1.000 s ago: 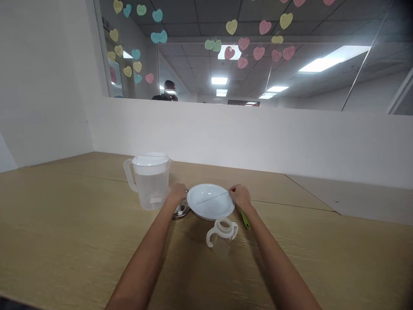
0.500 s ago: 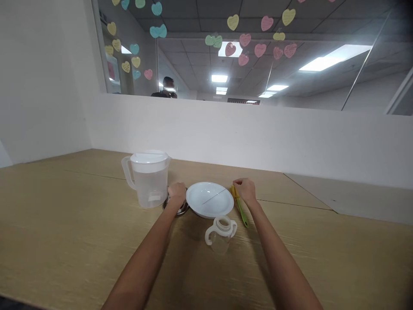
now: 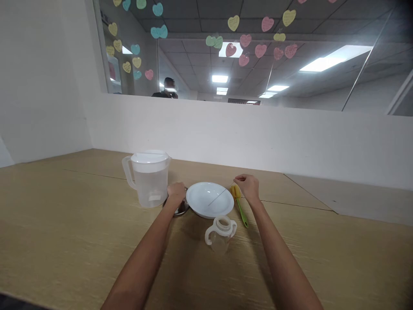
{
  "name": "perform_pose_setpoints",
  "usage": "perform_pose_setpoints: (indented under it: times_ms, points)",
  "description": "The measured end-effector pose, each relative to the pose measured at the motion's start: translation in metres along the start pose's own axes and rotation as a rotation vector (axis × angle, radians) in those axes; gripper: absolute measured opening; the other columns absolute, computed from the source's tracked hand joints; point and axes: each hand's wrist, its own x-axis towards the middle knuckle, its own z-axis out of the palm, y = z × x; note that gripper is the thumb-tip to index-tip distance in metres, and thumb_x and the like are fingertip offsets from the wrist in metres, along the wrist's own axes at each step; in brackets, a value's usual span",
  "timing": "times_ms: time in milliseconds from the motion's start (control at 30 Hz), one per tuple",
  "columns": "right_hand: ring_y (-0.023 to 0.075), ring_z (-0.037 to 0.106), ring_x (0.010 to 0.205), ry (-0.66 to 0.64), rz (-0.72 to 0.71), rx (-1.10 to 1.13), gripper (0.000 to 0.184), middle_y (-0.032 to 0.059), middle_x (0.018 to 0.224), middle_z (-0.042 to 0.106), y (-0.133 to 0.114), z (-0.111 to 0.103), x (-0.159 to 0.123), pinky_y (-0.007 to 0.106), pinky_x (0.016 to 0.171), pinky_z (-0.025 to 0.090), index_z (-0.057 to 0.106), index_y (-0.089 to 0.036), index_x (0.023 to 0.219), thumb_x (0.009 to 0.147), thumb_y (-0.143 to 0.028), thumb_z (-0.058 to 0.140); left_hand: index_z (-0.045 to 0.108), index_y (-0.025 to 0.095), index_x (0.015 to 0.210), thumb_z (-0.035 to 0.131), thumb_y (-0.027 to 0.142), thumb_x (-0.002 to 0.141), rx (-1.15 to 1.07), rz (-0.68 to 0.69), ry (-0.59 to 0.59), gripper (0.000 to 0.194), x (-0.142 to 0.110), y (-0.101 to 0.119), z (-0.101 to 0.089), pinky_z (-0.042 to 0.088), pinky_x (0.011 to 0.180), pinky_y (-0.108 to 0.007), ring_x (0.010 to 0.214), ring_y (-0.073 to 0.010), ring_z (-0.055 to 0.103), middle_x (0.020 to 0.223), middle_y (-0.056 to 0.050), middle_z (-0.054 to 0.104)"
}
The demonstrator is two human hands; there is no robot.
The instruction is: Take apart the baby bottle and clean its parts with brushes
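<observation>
Pinched in my right hand (image 3: 248,186) is one end of a thin wire-like rod (image 3: 217,197), which slants down to the left over a white bowl (image 3: 206,213). Just below that hand lies a bottle brush (image 3: 241,212) with a yellow sponge head and green handle. My left hand (image 3: 177,191), its fingers curled and partly hidden, is at a shiny metal dish (image 3: 184,209); what it grips there is not visible. A clear baby bottle (image 3: 220,242) with white handles stands lidless in front of the bowl.
A translucent lidded pitcher (image 3: 151,185) stands left of the metal dish, close to my left hand. Behind the wooden table (image 3: 80,224) rises a white wall (image 3: 193,129) with a window above it, dotted with heart-shaped notes. A person (image 3: 165,92) shows in the glass.
My right hand has risen slightly and shifted right, drawing the rod's lower end a little to the right over the bowl. The left hand has hardly moved.
</observation>
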Motion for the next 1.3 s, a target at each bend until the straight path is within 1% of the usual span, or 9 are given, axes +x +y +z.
perform_pose_setpoints:
  times_ms: [167,333,567,867,933,1033,1133,1233,1300]
  points:
    - [0.0165,0.062,0.068,0.022,-0.011,0.046,0.014,0.0058,0.074,0.069,-0.014,-0.009,0.000,0.024,0.067,0.045,0.068,-0.014,0.072,0.066,-0.019,0.056,0.065,0.011,0.098,0.058,0.027,0.070,0.065,-0.011,0.006,0.033,-0.002,-0.001,-0.011,0.048,0.071,-0.033,0.094,-0.0306,0.060,0.101,-0.020,0.064]
    - [0.0154,0.059,0.066,0.014,-0.041,0.059,0.019,0.0029,0.070,0.065,-0.029,-0.018,-0.002,0.025,0.066,0.043,0.066,-0.016,0.077,0.064,-0.016,0.052,0.063,0.010,0.103,0.062,0.026,0.065,0.111,-0.004,-0.016,0.041,-0.009,0.005,-0.028,0.047,0.074,-0.035,0.095,-0.0320,0.059,0.101,-0.021,0.064]
    - [0.0129,0.058,0.062,-0.088,-0.122,0.117,0.029,-0.0014,0.066,0.059,-0.045,-0.022,-0.008,0.024,0.062,0.043,0.063,-0.017,0.088,0.065,-0.011,0.046,0.063,0.010,0.102,0.065,0.018,0.059,0.180,-0.035,-0.053,0.043,-0.022,0.011,-0.054,0.048,0.074,-0.036,0.095,-0.0319,0.059,0.101,-0.020,0.064]
    - [0.0127,0.059,0.062,-0.181,-0.177,0.208,0.028,0.0021,0.070,0.064,-0.059,-0.018,-0.014,0.022,0.062,0.045,0.066,-0.013,0.088,0.063,-0.013,0.053,0.065,0.012,0.092,0.065,0.021,0.058,0.237,0.020,-0.043,0.035,-0.057,0.024,-0.097,0.046,0.074,-0.038,0.091,-0.0320,0.060,0.093,-0.019,0.066]
    - [0.0129,0.060,0.062,-0.210,-0.192,0.226,0.022,0.0032,0.069,0.065,-0.062,-0.014,-0.017,0.021,0.061,0.045,0.067,-0.013,0.083,0.067,-0.016,0.052,0.065,0.012,0.089,0.062,0.023,0.062,0.227,0.074,-0.025,0.029,-0.066,0.028,-0.104,0.045,0.073,-0.035,0.089,-0.0307,0.061,0.091,-0.018,0.066]
    - [0.0131,0.059,0.057,-0.248,-0.231,0.241,0.018,0.0034,0.059,0.063,-0.064,-0.008,-0.020,0.021,0.058,0.044,0.065,-0.014,0.066,0.073,-0.022,0.050,0.065,0.014,0.083,0.051,0.026,0.073,0.191,0.194,0.008,0.021,-0.072,0.032,-0.110,0.044,0.071,-0.030,0.085,-0.0254,0.061,0.089,-0.013,0.066]
    - [0.0126,0.058,0.056,-0.238,-0.260,0.252,0.025,0.0033,0.059,0.062,-0.063,-0.011,-0.018,0.022,0.057,0.044,0.059,-0.015,0.060,0.078,-0.026,0.046,0.061,0.015,0.085,0.039,0.030,0.082,0.036,0.426,0.079,0.027,-0.068,0.034,-0.106,0.041,0.072,-0.027,0.082,-0.0198,0.058,0.090,-0.009,0.064]
    - [0.0111,0.059,0.057,-0.093,-0.238,0.345,0.026,0.0036,0.068,0.064,-0.066,-0.029,-0.014,0.022,0.058,0.046,0.058,-0.015,0.079,0.085,-0.031,0.038,0.056,0.015,0.089,0.035,0.035,0.085,-0.248,0.684,0.098,0.029,-0.059,0.036,-0.094,0.040,0.069,-0.025,0.080,-0.0174,0.055,0.089,-0.006,0.062]
    - [0.0106,0.058,0.054,0.113,-0.221,0.520,0.027,0.0024,0.067,0.063,-0.072,-0.048,-0.014,0.023,0.055,0.048,0.054,-0.015,0.088,0.087,-0.037,0.038,0.054,0.015,0.090,0.034,0.038,0.086,-0.416,0.785,0.080,0.030,-0.053,0.038,-0.085,0.041,0.069,-0.024,0.081,-0.0168,0.053,0.091,-0.005,0.060]
